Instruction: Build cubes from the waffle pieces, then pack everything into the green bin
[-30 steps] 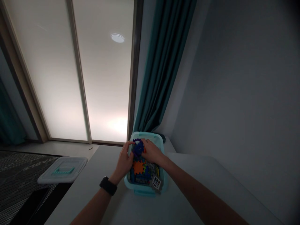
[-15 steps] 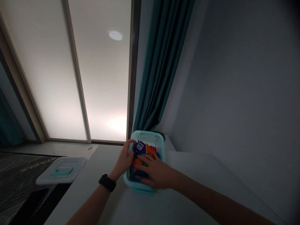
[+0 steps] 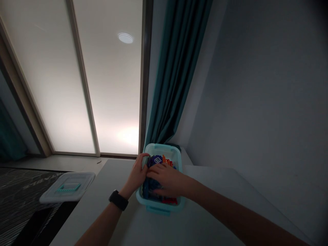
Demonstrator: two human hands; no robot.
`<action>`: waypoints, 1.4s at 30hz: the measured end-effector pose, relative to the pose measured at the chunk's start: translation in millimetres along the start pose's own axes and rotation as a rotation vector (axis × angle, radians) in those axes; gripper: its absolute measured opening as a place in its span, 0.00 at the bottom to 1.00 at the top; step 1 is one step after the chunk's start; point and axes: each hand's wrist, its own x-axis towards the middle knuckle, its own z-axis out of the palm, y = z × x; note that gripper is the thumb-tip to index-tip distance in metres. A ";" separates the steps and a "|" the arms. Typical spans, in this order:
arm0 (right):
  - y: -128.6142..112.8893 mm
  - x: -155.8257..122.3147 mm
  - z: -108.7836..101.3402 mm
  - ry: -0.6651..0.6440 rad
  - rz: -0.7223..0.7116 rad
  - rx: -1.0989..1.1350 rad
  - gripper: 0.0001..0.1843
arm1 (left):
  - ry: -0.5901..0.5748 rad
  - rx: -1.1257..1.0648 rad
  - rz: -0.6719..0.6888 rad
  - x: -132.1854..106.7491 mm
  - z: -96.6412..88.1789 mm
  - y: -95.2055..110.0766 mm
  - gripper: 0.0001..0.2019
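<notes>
A turquoise plastic box (image 3: pixel 182 171) stands on the white table, filled with colourful toy building pieces. Among them are a dark purple piece with a white window outline (image 3: pixel 157 159), orange and red pieces (image 3: pixel 168 162) beside it, dark blue pieces (image 3: pixel 151 191) and a red piece (image 3: pixel 170 201) near the front. My left hand (image 3: pixel 138 173), a dark watch on its wrist, is closed over the left rim of the box. Inside, my right hand (image 3: pixel 167 179) rests over the pieces with thumb and fingers apart; it hides what lies beneath.
To the left, a translucent lid with a turquoise handle (image 3: pixel 68 187) lies lower than the tabletop. The white table (image 3: pixel 212 191) reaches the grey wall on the right. Behind the box hang a teal curtain (image 3: pixel 176 75) and frosted sliding panels (image 3: pixel 112 85).
My right hand has shifted slightly up in the box, and the pieces have moved about. The orange piece under its fingers no longer shows; a red one appears near the front. My left hand stays at the rim.
</notes>
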 end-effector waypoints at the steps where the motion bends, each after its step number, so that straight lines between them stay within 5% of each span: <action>1: -2.6 -3.0 4.7 -0.034 -0.033 0.005 0.33 | -0.001 0.004 0.000 0.5 0.2 -0.2 0.22; 6: 7.5 5.9 20.0 -0.114 0.074 -0.182 0.48 | -0.004 0.006 0.006 1.5 0.1 -0.3 0.23; 12: 29.4 28.8 2.9 -0.099 0.161 -0.206 0.35 | 0.009 0.007 0.003 0.1 0.0 -0.5 0.21; 28: 59.6 30.8 -23.9 0.076 0.447 0.094 0.23 | -0.068 -0.083 -0.086 2.0 4.9 -7.7 0.21; 32: 33.9 12.5 -27.9 0.112 0.267 -0.010 0.19 | -0.050 -0.072 -0.074 2.1 6.4 -10.8 0.20; 35: 11.9 -3.1 -10.8 -0.086 -0.024 -0.028 0.19 | -0.050 -0.041 -0.061 3.2 6.9 -10.3 0.22; 38: 2.9 -5.6 12.2 -0.190 0.005 -0.080 0.37 | -0.045 -0.011 -0.056 4.1 5.8 -8.9 0.23; 42: 4.9 3.8 21.8 -0.249 0.098 -0.102 0.46 | -0.032 0.003 -0.058 3.5 3.7 -6.8 0.22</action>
